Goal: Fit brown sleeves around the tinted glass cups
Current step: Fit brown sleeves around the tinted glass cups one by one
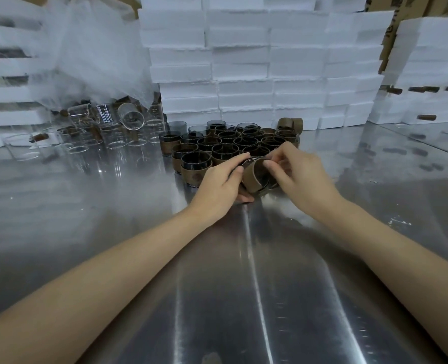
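Near the middle of the steel tabletop [243, 285], the person holds a tinted cup [263, 183] tipped on its side between both hands, just above the surface. A brown sleeve [254, 177] is around it. The left hand [219, 179] grips the cup, its fingers [240, 156] curled over one end. The right hand [299, 179] pinches the sleeve between thumb and curled fingers [272, 172]. Just behind the hands stands a tight cluster of sleeved cups [230, 145], with a few bare cups [176, 126] at its back and loose sleeves [289, 124] at its far right. Clear glasses [107, 132] crowd the far left, some lying over. Foam boxes [243, 61] are stacked along the far edge.
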A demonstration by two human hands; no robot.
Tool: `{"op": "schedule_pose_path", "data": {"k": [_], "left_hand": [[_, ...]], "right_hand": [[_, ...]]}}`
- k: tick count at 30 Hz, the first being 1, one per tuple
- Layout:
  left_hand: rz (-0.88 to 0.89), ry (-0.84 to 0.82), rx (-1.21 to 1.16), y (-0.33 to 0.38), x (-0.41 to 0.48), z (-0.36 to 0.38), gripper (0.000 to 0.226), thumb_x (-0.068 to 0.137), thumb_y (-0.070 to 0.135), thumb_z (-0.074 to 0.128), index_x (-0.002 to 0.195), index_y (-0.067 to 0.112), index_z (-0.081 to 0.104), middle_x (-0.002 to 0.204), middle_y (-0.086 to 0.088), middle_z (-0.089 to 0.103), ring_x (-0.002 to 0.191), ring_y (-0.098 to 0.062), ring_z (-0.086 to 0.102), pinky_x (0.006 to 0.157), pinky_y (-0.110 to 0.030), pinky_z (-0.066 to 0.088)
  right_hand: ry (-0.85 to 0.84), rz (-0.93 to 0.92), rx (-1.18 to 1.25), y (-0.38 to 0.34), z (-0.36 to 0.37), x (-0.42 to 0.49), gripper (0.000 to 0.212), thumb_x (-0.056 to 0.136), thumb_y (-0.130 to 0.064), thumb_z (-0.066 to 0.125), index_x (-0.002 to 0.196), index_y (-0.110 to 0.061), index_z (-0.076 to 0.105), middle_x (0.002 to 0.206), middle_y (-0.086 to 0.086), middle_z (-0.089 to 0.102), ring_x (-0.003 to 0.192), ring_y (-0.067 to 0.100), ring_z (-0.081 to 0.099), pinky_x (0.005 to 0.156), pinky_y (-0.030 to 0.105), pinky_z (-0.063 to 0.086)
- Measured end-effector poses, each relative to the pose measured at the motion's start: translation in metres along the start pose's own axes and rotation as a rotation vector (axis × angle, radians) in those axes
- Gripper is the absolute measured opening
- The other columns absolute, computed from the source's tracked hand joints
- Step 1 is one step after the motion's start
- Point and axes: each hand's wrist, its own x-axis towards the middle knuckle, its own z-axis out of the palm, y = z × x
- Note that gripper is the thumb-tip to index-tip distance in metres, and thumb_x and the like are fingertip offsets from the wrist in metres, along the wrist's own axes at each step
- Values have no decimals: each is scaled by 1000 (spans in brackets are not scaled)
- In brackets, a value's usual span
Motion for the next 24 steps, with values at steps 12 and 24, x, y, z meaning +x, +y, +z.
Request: {"op": "schedule_pose_path", "data": {"k": [12,24], "left_hand": [[85,0,95,3,-3,2,63,87,30,73,142,14,50,120,6,64,72,5,70,65,-4,48],[117,106,187,0,-2,2,52,86,10,66,137,10,56,92,30,58,75,26,57,67,6,38]], "right_hand": [[58,32,45,-2,0,-1,9,96,-15,57,97,-10,65,80,5,71,73,16,66,68,23,50],[-172,72,109,6,13,-5,37,102,-10,37,135,-23,48,90,-4,63,74,-17,54,65,2,37]]}}
